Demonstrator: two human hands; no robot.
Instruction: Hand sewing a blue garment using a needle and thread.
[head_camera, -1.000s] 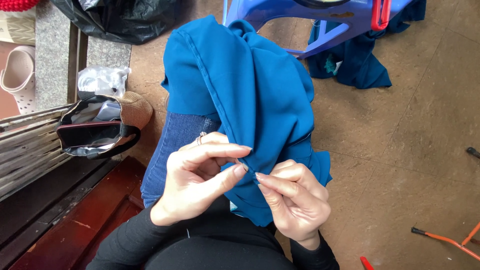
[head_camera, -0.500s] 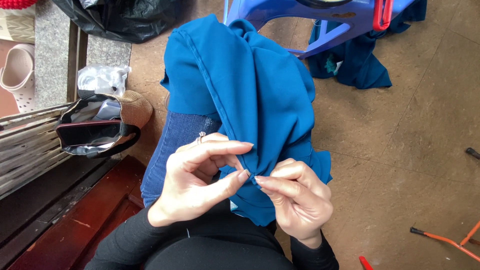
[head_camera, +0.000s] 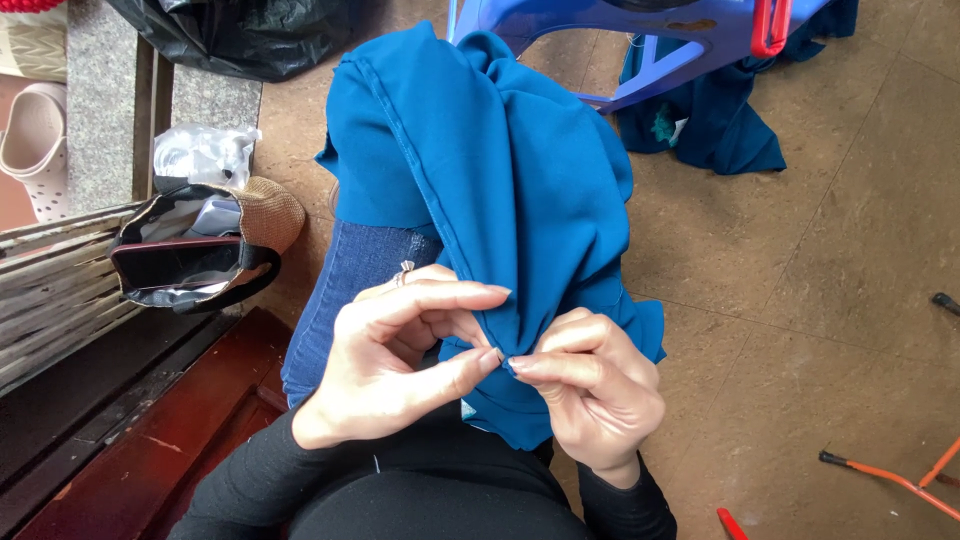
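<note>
- Here, the blue cloth (head_camera: 500, 190) is draped over the person's knee, above the jeans (head_camera: 355, 290), and is seen running from about 11 o'clock, far from the body, down to 5 o'clock, close to the body.
- Its seam, the long axis, is followed along that same line down into the hands.
- The left hand (head_camera: 400, 370) is closed in a pinch on a fold of the cloth, thumb against forefinger, at 9 o'clock of the fold.
- The right hand (head_camera: 590, 400) is likewise pinched on the same fold from 3 o'clock, its fingertips almost touching those of the left.
- Whether a needle or thread is held between them cannot be told.
- Neither hand is nearer: the fold is met by both at the middle.
- A black bag (head_camera: 190, 260) lies on the floor at 9 o'clock, well apart.
</note>
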